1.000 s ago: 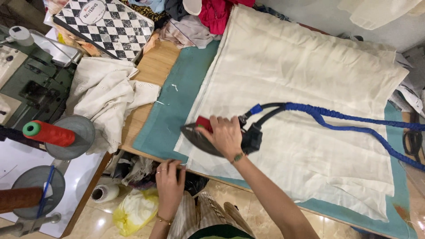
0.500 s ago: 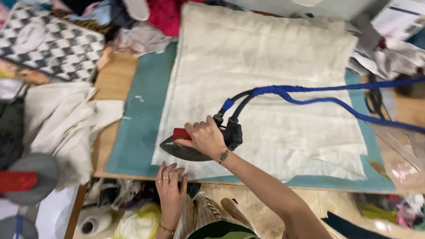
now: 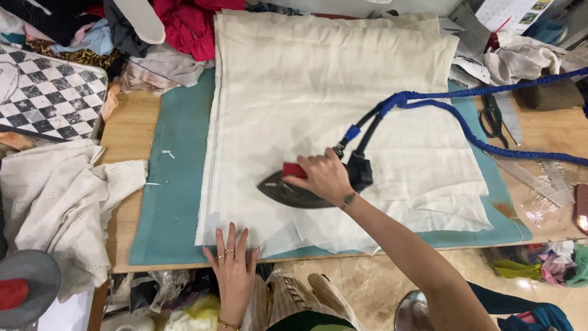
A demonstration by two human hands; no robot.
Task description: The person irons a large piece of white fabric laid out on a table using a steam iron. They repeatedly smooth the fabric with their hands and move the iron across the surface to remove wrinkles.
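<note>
Gripping the red handle of a dark iron [image 3: 300,191], the fingers of my right hand [image 3: 324,178] are curled tight around it near the middle of the view. My left hand [image 3: 233,260] lies flat at about seven o'clock, fingers spread open, pressing the near edge of the cream cloth [image 3: 331,98]. The iron sits sole-down on that cloth, nose pointing to nine o'clock.

I judge the iron heavy and rigid, with a hot sole; the handle is the only safe hold. The cloth looks light, soft and easily rucked, so a flat palm at its edge suits it. A thick blue cord [image 3: 490,135] runs from the iron's heel out to three o'clock.

Under the cloth lies a teal mat [image 3: 177,202] on a wooden table [image 3: 125,129]. At ten o'clock sits a flat black-and-white chequered package [image 3: 55,101]. At one o'clock hangs a white calendar sheet [image 3: 511,12]. Dark scissors [image 3: 490,116] rest at two o'clock.
</note>
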